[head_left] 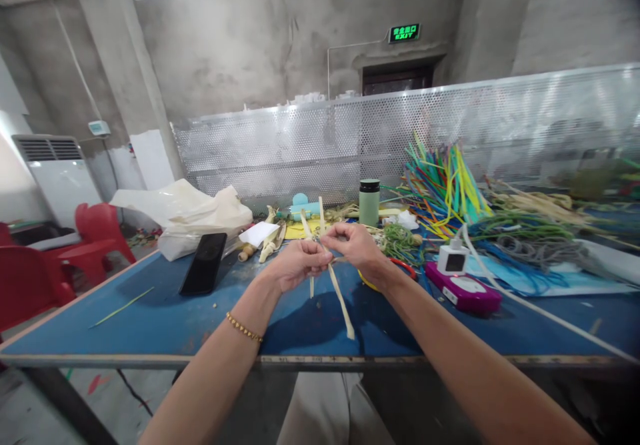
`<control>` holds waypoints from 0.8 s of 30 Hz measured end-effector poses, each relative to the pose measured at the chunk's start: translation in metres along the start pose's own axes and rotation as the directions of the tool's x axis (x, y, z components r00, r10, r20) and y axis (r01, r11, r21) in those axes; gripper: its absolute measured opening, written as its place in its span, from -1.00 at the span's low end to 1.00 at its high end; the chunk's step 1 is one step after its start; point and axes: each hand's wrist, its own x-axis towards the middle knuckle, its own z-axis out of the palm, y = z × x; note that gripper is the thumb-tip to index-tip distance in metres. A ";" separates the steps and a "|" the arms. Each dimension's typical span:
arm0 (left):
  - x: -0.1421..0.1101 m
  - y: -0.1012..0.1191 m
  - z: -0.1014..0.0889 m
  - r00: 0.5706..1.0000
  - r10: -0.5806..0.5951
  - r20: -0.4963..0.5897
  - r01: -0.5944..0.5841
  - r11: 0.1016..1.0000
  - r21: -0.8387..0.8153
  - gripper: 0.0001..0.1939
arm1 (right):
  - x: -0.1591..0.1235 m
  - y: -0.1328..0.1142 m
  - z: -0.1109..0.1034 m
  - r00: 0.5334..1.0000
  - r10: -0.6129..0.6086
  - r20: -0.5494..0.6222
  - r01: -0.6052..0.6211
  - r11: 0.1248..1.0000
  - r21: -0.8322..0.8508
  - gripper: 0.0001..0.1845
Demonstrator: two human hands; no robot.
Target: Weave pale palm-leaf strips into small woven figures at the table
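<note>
My left hand (300,261) and my right hand (356,243) meet above the middle of the blue table. Pale flat strips (342,301), like dried straw or husk, cross between them. The left fingers pinch the strips near their crossing. My right thumb and forefinger close on the same bundle from the other side. One long strip slants down toward the table's front edge, and other ends stick up above the fingers. How the strips join is hidden behind the fingertips. A beaded bracelet (244,327) circles my left wrist.
A black phone (203,263) and a white plastic bag (200,215) lie left. Behind my hands stands a green bottle (369,203). To the right are a purple power strip (463,288) with a white cable, and piles of coloured strands (447,185). A perforated metal panel (280,148) borders the back.
</note>
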 end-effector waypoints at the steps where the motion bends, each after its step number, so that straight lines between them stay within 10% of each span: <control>1: 0.000 0.000 0.000 1.000 -0.007 0.006 0.006 1.000 0.010 -0.70 | 0.000 0.001 0.001 1.000 -0.007 0.006 0.007 1.000 -0.014 -0.76; 6: 0.002 0.000 0.001 0.999 0.015 -0.040 -0.015 1.000 -0.004 -0.71 | 0.002 0.005 -0.002 0.996 -0.066 -0.055 0.050 0.968 -0.244 -0.78; 10: 0.009 -0.003 -0.004 0.976 0.076 -0.205 -0.096 0.991 -0.090 -0.72 | -0.001 0.002 -0.008 0.880 -0.372 -0.295 0.098 0.751 -0.653 -0.81; 14: 0.015 -0.006 -0.010 0.933 0.143 -0.331 -0.183 0.979 -0.093 -0.75 | -0.006 0.000 -0.008 0.867 -0.448 -0.219 0.128 0.624 -0.770 -0.79; 19: 0.015 -0.008 -0.008 0.928 0.194 -0.319 -0.228 0.971 -0.072 -0.75 | -0.004 0.008 0.000 0.965 -0.256 0.058 0.232 0.729 -0.644 -0.78; 24: 0.014 -0.007 -0.006 0.953 0.168 -0.251 -0.193 0.978 -0.079 -0.73 | -0.004 0.007 0.001 0.979 -0.192 0.069 0.200 0.831 -0.518 -0.80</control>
